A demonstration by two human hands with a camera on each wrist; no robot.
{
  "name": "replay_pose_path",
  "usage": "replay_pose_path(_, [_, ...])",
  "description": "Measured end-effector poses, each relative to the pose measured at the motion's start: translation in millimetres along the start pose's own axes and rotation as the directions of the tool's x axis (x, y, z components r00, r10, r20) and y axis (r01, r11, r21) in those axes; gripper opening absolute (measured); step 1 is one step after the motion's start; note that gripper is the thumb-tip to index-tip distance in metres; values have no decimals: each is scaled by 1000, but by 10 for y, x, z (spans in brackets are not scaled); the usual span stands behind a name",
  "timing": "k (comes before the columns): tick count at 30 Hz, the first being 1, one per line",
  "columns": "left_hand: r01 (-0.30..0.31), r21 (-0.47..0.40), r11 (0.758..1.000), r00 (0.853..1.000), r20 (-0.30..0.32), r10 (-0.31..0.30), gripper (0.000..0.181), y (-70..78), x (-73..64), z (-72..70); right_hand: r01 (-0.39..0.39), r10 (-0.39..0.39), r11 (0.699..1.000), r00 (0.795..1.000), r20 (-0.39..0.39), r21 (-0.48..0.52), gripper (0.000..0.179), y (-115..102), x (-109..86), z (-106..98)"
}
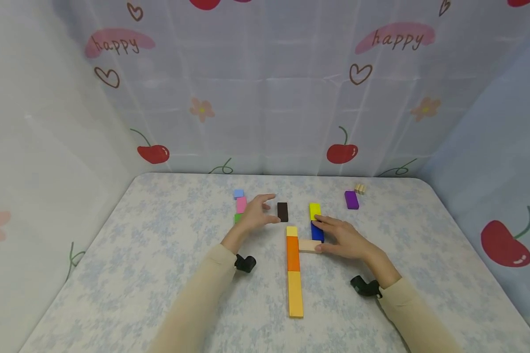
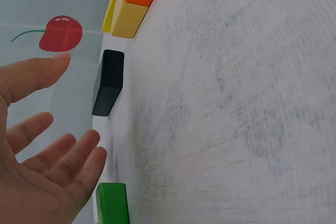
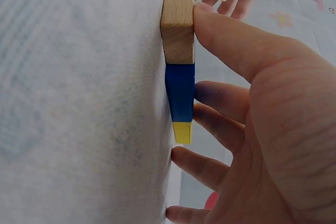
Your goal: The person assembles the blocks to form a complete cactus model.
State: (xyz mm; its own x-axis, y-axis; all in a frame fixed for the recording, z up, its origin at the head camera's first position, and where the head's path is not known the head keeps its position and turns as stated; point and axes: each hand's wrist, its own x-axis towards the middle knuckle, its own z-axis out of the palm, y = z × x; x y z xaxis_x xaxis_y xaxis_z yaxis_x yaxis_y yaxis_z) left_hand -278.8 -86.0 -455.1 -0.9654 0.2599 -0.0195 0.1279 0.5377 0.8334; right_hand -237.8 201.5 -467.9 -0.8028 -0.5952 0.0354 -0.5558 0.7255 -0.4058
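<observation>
My left hand [image 1: 257,213] hovers over the table with thumb and fingers spread apart, holding nothing. Close to its right lies a dark block [image 1: 282,212], apart from the thumb in the left wrist view. My right hand [image 1: 342,238] rests on the blocks at the right with fairly straight fingers. Its thumb touches the plain wooden block [image 3: 178,9], and fingers touch the blue block [image 3: 181,93]. A yellow block [image 1: 315,211] continues the line beyond the blue one. Left of the wooden block runs a column with a pale yellow block [image 1: 292,231], an orange block [image 1: 293,254] and a long yellow-orange block [image 1: 295,294].
Behind the left hand lie a light blue block [image 1: 238,194], a pink block [image 1: 241,205] and a partly hidden green block [image 2: 112,203]. A purple block [image 1: 351,200] and small wooden pieces [image 1: 359,189] lie at the back right. Curtains surround the cloth-covered table [image 1: 159,255].
</observation>
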Motion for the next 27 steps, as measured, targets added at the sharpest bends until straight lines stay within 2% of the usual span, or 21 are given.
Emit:
replay_pose_path(6, [49,-11,999,998,36,-48,75,-6,104,70,-6,6,1000,1000,-1,-6,72,-5,-6,-2])
replay_pose_path(14, [105,-7,994,994,42,-105,72,-2,184,130,-19,19,1000,1000,16,4,72,-16,-2,-5])
replay_pose_path(22, [92,31,995,995,41,-93,65,-31,248,138,-19,19,1000,1000,12,0,72,-18,10,-4])
replay_pose_path(27, [99,11,995,994,46,-99,62,-35,255,142,-12,12,1000,1000,7,-4,72,-13,8,0])
